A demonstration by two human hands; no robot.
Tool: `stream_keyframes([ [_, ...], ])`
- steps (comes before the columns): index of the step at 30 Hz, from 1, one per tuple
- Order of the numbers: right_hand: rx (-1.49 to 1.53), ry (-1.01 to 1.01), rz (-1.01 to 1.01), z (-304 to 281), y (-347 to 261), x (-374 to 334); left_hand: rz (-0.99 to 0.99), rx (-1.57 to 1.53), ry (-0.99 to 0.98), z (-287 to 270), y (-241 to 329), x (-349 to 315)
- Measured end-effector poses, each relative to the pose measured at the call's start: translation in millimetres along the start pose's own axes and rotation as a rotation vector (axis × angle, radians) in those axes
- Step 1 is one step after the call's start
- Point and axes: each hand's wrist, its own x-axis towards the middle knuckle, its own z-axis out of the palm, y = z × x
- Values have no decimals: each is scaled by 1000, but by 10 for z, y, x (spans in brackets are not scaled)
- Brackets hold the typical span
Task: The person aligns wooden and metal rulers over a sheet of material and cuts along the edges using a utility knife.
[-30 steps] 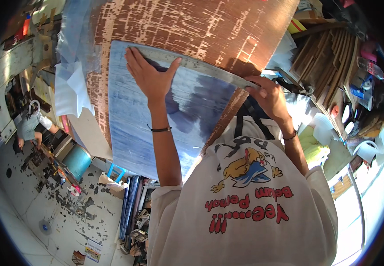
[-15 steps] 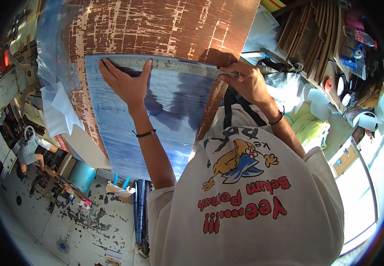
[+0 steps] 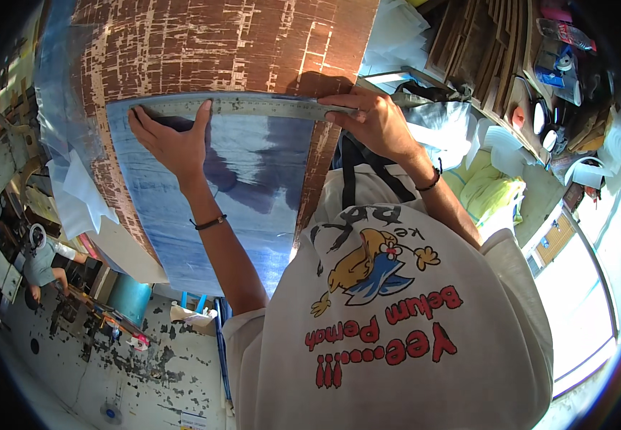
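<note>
A metal ruler lies across the far edge of a blue, streaked sheet. The sheet is spread on a worn brown board with pale scratches. My left hand presses on the ruler's left part, its fingers stretched and the thumb wide apart from them. At the ruler's right end, my right hand is closed, with thumb and forefinger pinching that end just past the sheet's right edge. Its other fingers are curled, and whether anything else is in them is hidden.
Clear plastic sheeting hangs along the board's left side. Thin wooden boards lean at the far right, near a yellow-green bag. To the left, another person sits by a blue-green drum.
The whole view has shifted, so board, sheet and hands appear further left. Both hands keep their places on the ruler, and the ruler stays along the sheet's far edge.
</note>
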Motion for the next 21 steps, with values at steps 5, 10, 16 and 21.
stream_keyframes([
  [5,-26,-49,69,-59,-34,3,-12,-18,-23,30,18,-11],
  [10,-4,-54,59,-31,-3,-1,0,-11,-9,25,22,-31],
  [16,3,-27,-43,-31,-22,0,-3,13,-13,25,7,-57],
  [21,34,-31,26,-41,-29,27,0,19,-9,15,40,-44],
])
